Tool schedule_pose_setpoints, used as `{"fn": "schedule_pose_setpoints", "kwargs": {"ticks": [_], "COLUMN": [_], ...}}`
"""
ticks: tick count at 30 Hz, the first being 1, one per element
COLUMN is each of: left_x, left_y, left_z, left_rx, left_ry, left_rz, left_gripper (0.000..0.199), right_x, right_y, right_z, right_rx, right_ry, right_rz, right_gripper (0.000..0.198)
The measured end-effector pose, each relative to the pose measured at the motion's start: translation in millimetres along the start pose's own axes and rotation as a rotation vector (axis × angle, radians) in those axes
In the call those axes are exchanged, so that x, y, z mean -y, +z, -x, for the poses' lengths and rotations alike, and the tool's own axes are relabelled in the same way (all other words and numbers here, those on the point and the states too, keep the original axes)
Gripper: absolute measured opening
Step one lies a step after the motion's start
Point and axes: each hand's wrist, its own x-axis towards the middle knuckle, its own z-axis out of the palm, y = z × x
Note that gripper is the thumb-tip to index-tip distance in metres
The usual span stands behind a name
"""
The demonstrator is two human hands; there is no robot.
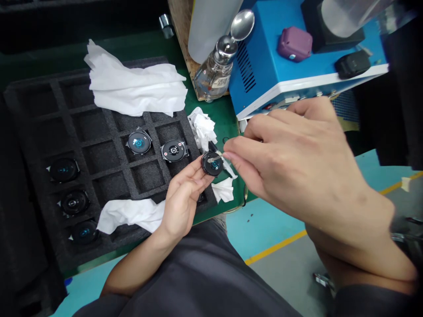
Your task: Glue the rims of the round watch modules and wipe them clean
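Observation:
My left hand (181,200) grips a round black watch (212,164) by its edge, its dark face turned up with small blue and white marks. My right hand (297,158) is closed around a thin, pale metal tool (216,157), whose tip lies over the watch face; its exact kind is hard to make out, and whether the tip touches cannot be told. Close to my left hand, a watch (174,151) and another watch (139,142) sit in a black foam tray (120,159). A white cloth (132,215) lies across the tray beside my left wrist.
Several more watches, one being a dark watch (73,202), fill the tray's left side. A larger white cloth (139,88) covers its far edge. Crumpled tissue (202,127) lies right of it. Behind stand a glass bottle (213,79) with metal top and a blue box (264,53) carrying a purple case (295,44).

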Motion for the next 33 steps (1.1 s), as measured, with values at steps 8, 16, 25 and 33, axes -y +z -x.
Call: {"fn": "schedule_pose_setpoints", "kwargs": {"ticks": [8, 16, 25, 33], "left_x": [1, -1, -4, -9], "left_y": [-1, 3, 6, 14], "left_z": [0, 0, 0, -3], "left_rx": [0.003, -0.029, -0.134, -0.236], "left_ry": [0.004, 0.034, 0.097, 0.131], "left_rz": [-0.007, -0.045, -0.147, -0.236], "left_gripper": [0.046, 0.043, 0.047, 0.056], "right_x": [-1, -2, 3, 2], "right_y": [4, 1, -1, -7], "right_z": [2, 3, 0, -2], "right_rx": [-0.071, -0.058, -0.154, -0.061], "right_ry": [-0.025, -0.052, -0.032, -0.038], "right_rz": [-0.004, -0.030, -0.067, -0.128], "right_gripper": [0.031, 0.026, 0.019, 0.021]}}
